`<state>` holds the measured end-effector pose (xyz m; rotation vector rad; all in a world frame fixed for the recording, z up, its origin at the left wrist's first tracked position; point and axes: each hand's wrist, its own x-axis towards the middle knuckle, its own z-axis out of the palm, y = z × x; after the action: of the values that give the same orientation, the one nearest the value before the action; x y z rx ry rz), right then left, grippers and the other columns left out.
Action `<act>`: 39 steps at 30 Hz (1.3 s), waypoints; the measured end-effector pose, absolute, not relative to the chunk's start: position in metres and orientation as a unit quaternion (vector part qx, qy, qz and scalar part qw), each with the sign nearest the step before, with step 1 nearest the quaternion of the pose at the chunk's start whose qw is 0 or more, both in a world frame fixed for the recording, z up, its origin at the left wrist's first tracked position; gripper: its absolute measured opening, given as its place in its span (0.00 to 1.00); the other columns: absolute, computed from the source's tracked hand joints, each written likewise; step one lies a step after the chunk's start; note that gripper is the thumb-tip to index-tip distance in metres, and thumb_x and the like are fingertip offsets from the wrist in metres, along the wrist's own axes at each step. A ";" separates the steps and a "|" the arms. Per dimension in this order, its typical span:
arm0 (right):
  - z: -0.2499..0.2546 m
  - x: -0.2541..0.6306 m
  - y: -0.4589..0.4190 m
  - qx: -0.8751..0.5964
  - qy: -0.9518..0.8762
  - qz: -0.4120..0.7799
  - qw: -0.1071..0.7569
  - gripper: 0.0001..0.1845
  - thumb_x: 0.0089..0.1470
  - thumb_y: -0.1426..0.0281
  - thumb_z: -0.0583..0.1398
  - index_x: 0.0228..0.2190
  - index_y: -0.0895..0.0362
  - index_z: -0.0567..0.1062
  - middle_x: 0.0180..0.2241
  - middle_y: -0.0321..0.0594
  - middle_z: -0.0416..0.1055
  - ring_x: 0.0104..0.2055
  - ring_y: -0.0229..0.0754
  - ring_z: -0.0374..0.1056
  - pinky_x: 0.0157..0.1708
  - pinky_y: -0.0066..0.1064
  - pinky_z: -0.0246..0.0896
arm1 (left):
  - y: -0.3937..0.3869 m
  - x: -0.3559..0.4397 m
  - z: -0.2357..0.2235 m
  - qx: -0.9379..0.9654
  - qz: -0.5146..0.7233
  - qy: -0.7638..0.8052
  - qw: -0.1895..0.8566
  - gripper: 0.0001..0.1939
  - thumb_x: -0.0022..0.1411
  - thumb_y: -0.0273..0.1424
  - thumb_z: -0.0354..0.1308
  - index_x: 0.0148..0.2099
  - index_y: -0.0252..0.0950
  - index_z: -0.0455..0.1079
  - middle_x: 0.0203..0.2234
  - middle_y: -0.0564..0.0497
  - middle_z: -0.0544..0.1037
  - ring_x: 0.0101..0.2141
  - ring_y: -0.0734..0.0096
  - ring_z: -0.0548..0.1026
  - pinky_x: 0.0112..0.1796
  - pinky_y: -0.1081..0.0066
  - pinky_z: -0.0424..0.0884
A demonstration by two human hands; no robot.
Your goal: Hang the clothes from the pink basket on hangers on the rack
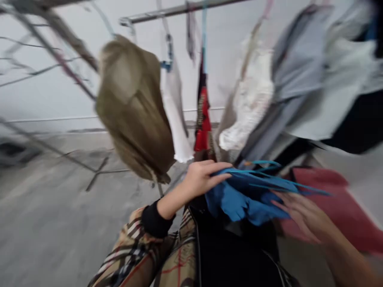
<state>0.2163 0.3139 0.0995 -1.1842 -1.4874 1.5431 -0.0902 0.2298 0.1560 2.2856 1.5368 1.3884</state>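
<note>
A blue garment (235, 201) is held out in front of me above my lap, its cloth bunched and hanging down. Light-blue thin hangers (279, 178) lie along its top edge, blurred by motion; how many there are I cannot make out. My left hand (202, 179) pinches the garment's left end, thumb and fingers closed on cloth and hanger. At the right end my right hand (305, 213) has its fingers around the garment's edge, smeared by motion and partly behind the cloth.
A metal rail (176, 11) crosses above, hung with an olive garment (134, 107), a white garment (175, 107), a red and black item (203, 119), a white lacy garment (249, 99) and grey clothes (299, 59). A pinkish-red surface (338, 203) lies at right. Rack legs (95, 171) stand at left.
</note>
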 end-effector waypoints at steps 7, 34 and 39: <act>0.126 0.216 0.329 -0.420 -0.479 0.653 0.411 0.13 0.31 0.71 0.65 0.27 0.50 0.77 0.44 0.37 0.76 0.58 0.52 0.62 0.57 0.48 0.56 | 0.233 -0.099 0.162 0.720 0.489 0.492 -0.018 0.12 0.60 0.36 0.64 0.45 0.38 0.78 0.28 0.50 0.81 0.24 0.76 0.75 0.26 0.77 0.70; 0.156 0.241 0.333 -0.391 -0.632 0.573 0.346 0.31 0.41 0.76 0.59 0.50 0.50 0.74 0.57 0.38 0.69 0.63 0.49 0.60 0.66 0.47 0.49 | 0.235 -0.125 0.142 0.716 0.455 0.520 -0.095 0.11 0.61 0.34 0.63 0.46 0.39 0.78 0.30 0.52 0.82 0.27 0.76 0.78 0.30 0.78 0.72; 0.152 0.232 0.314 -0.385 -0.777 0.397 0.301 0.36 0.50 0.74 0.57 0.61 0.57 0.62 0.63 0.47 0.60 0.65 0.51 0.56 0.66 0.49 0.49 | 0.240 -0.116 0.128 0.720 0.408 0.543 -0.140 0.11 0.62 0.35 0.62 0.47 0.41 0.78 0.25 0.55 0.79 0.23 0.78 0.75 0.27 0.79 0.69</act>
<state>0.2324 0.3141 0.1519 -1.0210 -2.0615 1.0539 -0.1156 0.2398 0.1283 2.4897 1.8769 1.4103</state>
